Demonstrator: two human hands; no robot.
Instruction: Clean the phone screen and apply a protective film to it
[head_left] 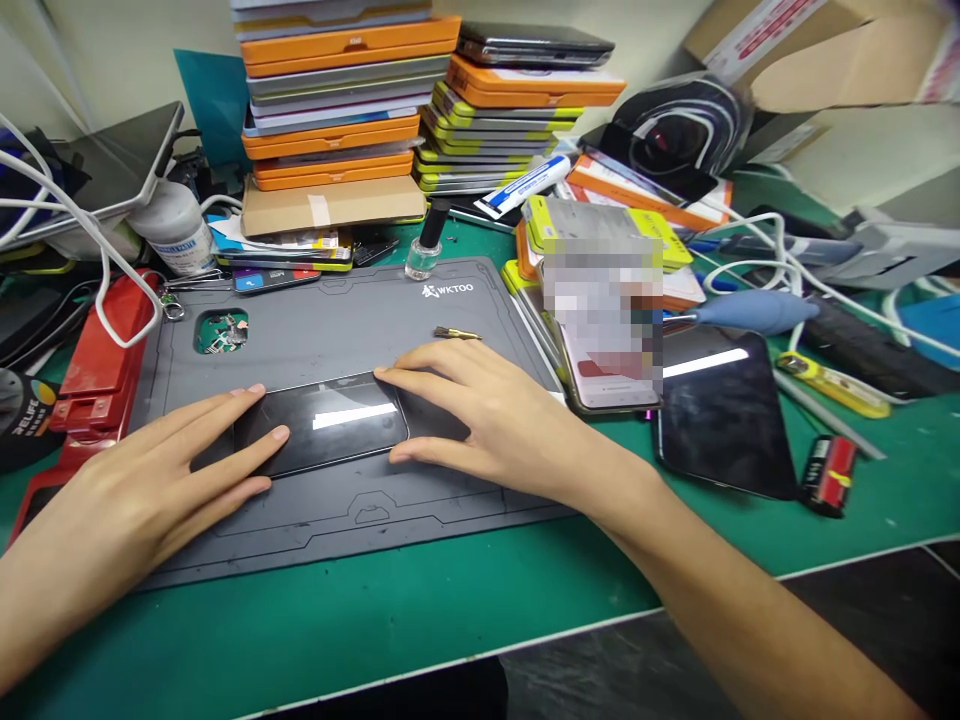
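Observation:
A black smartphone (349, 415) lies flat on the grey work mat, glass side up, with a bright light reflection across it. My left hand (161, 470) rests over its left end, fingers stretched and spread, one fingertip on the glass. At the right end, my right hand (480, 410) spans the phone's width, fingertips at the far corner and thumb at the near one. Just beyond the right hand lies a small brush tip (456, 333) with a brass-coloured shaft. Part of the phone's left end is hidden beneath my left fingers.
The grey mat (300, 545) covers part of a green bench. Behind it stand a small glass bottle (424, 245) and stacked orange boxes (352, 45). To the right are a lit phone (611, 370), a dark tablet-like panel (724, 425) and a yellow cutter (836, 385). A red fixture (101, 345) stands left.

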